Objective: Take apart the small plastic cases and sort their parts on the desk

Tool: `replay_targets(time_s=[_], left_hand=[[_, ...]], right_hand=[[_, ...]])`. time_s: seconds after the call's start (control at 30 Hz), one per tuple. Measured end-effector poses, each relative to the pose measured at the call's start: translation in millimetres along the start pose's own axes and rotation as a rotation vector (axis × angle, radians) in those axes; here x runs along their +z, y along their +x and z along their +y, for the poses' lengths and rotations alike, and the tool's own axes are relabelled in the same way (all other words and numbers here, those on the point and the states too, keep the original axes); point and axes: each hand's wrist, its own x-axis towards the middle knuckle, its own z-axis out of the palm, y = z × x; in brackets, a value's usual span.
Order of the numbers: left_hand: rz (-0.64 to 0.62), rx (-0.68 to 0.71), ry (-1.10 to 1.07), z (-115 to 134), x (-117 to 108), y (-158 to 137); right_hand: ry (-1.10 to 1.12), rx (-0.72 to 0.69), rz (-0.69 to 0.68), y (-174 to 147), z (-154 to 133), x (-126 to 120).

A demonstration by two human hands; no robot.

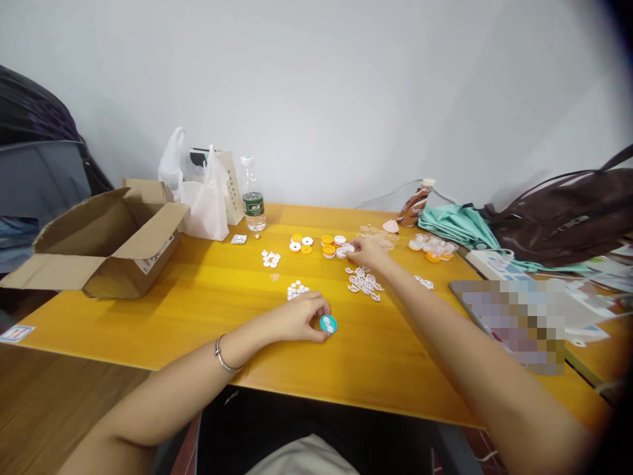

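teal disc (328, 323) sits pinched in the left hand (299, 318) on the table (208, 297). the right hand (368, 251) reaches far, fingers closed on a white cap (347, 249) by the orange ones (328, 250).

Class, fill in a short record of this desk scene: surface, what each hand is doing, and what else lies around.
Surface: yellow wooden table
Left hand: rests on the table, fingers on a teal round case
Right hand: reaching far, at a white disc beside the orange and white discs
Between the hands: white cut-out pieces
Left side: open cardboard box, white plastic bag, water bottle
Right side: brown bag
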Motion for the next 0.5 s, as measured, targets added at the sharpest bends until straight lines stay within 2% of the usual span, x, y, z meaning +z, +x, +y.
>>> replay_targets(time_s=[0.33,0.5], left_hand=[[-0.020,0.008,-0.017,2,-1,-1],[-0.026,0.002,-0.004,2,-2,-1]], right_hand=[[0.109,0.057,0.045,1,2,21],[0.154,0.083,0.076,0,-2,22]])
